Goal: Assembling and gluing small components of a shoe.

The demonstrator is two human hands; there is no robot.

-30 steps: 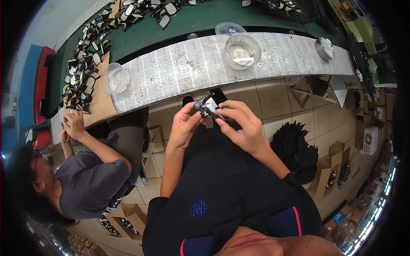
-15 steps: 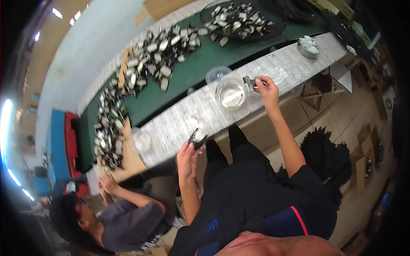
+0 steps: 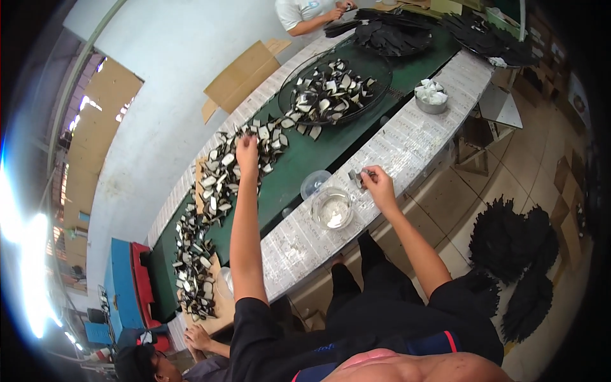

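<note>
My left hand (image 3: 247,154) reaches over the green conveyor belt into a long pile of black curved pieces with white faces (image 3: 219,167). Its fingers are bent together at the pile's far side, and what lies between them cannot be made out. Over the pale worktop, my right hand (image 3: 380,186) grips a small metal tool with a flat, wide end (image 3: 356,178). Just left of and nearer than that tool stands a clear round bowl (image 3: 332,210) with whitish contents. A clear shallow dish (image 3: 316,184) sits behind the bowl.
A large round tray (image 3: 284,95) holds more such pieces on the green belt (image 3: 270,194). At right stands a metal tin (image 3: 431,105) of white pieces. A co-worker sits at lower left; another person stands at the far side. Black bundles (image 3: 509,245) lie on the floor.
My left hand has moved from the worktop's near edge, where it held a black-and-white piece, to the pile. My right hand still holds the metal tool beside the bowl. The view has shifted.
</note>
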